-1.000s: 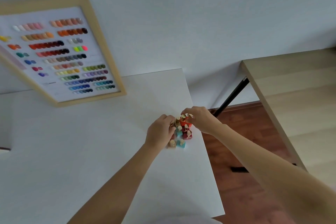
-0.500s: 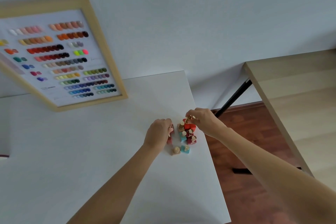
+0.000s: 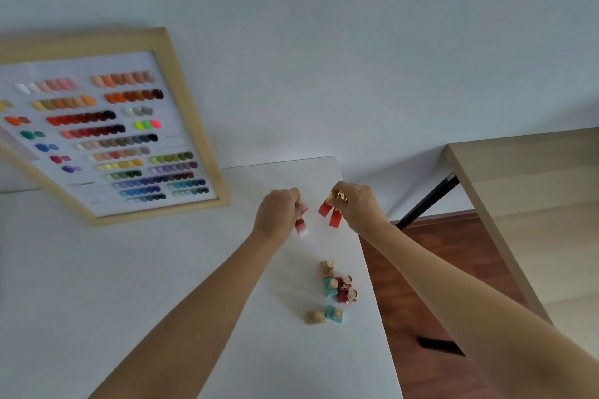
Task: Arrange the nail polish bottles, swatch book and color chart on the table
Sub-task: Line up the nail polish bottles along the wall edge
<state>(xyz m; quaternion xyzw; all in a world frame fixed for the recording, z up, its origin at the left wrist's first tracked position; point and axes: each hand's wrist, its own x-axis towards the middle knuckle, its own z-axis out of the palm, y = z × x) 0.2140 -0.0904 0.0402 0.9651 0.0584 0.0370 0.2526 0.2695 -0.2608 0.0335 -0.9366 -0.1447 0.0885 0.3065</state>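
- Standing nearest on the white rectangular table point(image 3: 97, 301), close to its right edge: a loose group of small square nail polish bottles with gold round caps.
- Front pair, touching: beige square bottle point(image 3: 316, 317) on the left, teal square bottle point(image 3: 335, 314) on the right.
- Cluster just behind, packed together: second teal square bottle point(image 3: 330, 287), two dark red square bottles point(image 3: 346, 290) to its right, second beige square bottle point(image 3: 326, 267) at the far end.
- Left hand point(image 3: 277, 214), raised above the table beyond the cluster: fingers closed on the cap of one red-and-white square bottle point(image 3: 301, 227), which hangs below the hand; blurred.
- Right hand point(image 3: 355, 206), raised level with the left and apart from it: fingers closed on the gold caps of two orange-red square bottles point(image 3: 330, 214), which hang side by side beneath the fingers.
- Both forearms bare, reaching in from the lower edge.
- Framed colour chart point(image 3: 107, 139), light wooden frame, white card with rows of oval swatches: at the far left of the table, against the pale wall point(image 3: 356, 42).
- Light wooden table point(image 3: 534, 204) with black leg: to the right, separate from the white table, over red-brown floor point(image 3: 431, 285).
- Swatch book: not visible.
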